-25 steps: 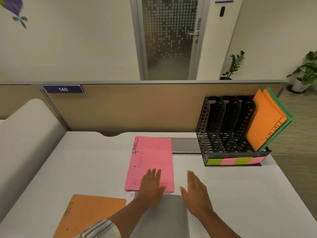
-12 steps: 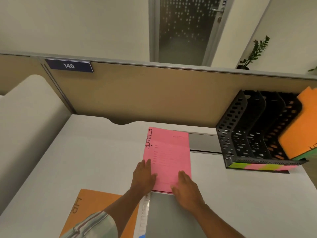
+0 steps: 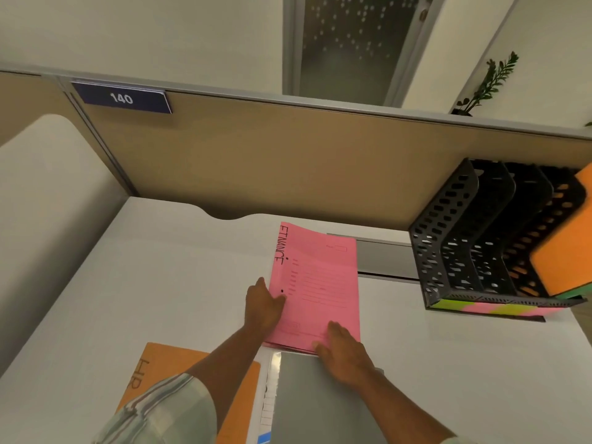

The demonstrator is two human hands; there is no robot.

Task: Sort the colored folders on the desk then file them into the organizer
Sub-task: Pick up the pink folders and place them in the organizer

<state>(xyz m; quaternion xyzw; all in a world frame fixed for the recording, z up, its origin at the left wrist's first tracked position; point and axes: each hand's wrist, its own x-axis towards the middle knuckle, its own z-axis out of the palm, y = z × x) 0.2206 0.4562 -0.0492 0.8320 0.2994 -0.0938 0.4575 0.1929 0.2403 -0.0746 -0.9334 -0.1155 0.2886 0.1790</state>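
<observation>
Pink folder marked FINANCE lies flat mid-desk, left of the black organizer at far right; left hand at its left edge, thumb on top, grip unclear; right hand rests flat, fingers relaxed, on its near right corner.

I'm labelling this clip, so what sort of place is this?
Probably an office cubicle: a desk backed by a partition with a number plate reading 140, plus a file organizer and a pink folder marked FINANCE.
</observation>
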